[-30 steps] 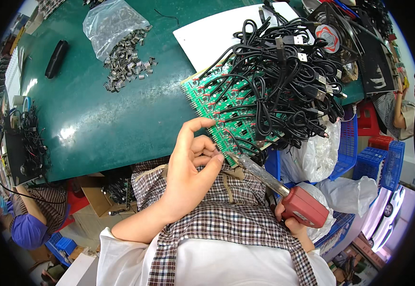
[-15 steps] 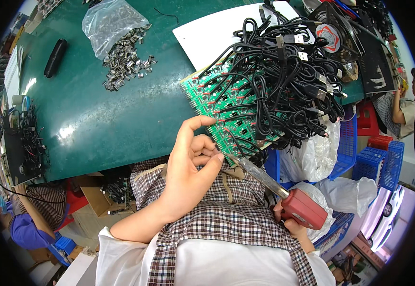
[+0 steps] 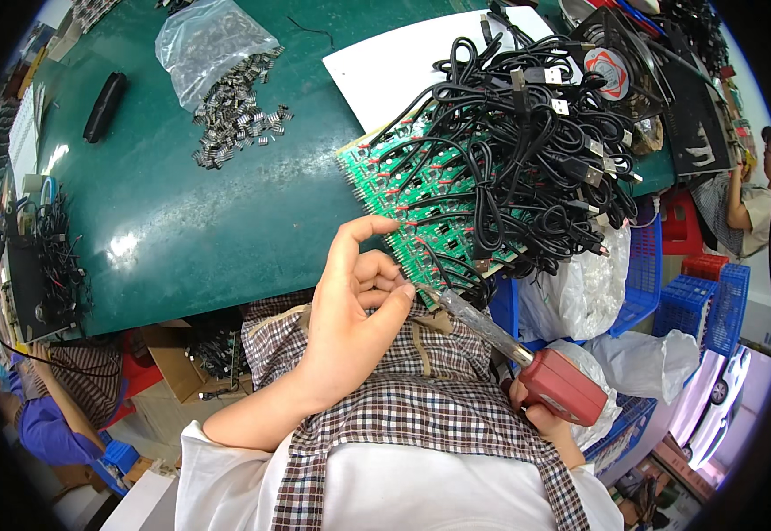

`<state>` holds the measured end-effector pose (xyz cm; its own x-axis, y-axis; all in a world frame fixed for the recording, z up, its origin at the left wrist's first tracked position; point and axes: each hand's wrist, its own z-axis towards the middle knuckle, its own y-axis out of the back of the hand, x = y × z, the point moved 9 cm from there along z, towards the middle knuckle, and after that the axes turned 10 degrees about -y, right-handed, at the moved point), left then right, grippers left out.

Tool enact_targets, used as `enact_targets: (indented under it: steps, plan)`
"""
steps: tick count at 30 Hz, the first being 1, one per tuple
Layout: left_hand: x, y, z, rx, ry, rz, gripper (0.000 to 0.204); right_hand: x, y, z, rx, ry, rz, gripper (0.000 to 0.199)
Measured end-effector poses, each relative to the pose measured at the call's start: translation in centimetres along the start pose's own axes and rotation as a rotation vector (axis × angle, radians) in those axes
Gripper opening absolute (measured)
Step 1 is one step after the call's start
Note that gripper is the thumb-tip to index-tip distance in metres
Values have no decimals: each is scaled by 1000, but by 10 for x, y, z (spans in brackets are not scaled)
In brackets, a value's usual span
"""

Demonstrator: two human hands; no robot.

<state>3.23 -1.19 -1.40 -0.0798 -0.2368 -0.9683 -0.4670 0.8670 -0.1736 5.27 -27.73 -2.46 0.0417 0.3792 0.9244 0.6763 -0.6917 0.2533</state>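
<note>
My left hand (image 3: 354, 310) is at the near edge of a green circuit board panel (image 3: 412, 190). Its index finger reaches to the board's left edge, while thumb and middle fingers pinch close together by the near corner; whatever they hold is too small to tell. In my right hand (image 3: 549, 425) is a red-bodied soldering gun (image 3: 565, 388), its handle partly hiding the fingers. The gun's long shaft points up and left, its tip close to my left thumb at the board's corner. Black USB cables (image 3: 527, 150), bundled in coils, lie over the panel, with red wires along the boards.
Small metal connectors (image 3: 235, 115) spill from a clear plastic bag (image 3: 208, 49) on the green table (image 3: 182, 239). A black rod-like object (image 3: 104, 108) lies further left. A fan (image 3: 620, 66) stands at back right. Blue crates (image 3: 642, 265) with plastic bags sit on the right; other people are at both sides.
Both hands and the soldering gun stay almost where they were. The person at the far left has shifted slightly.
</note>
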Motion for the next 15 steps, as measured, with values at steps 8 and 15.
enact_targets:
  steps: [8,15]
  plan:
    - [0,-1,1,8,2,1,47,-10,6,-7,-25,-58,61,65]
    - [-2,0,-2,13,-27,35,50,-19,3,-6,9,-152,131,68]
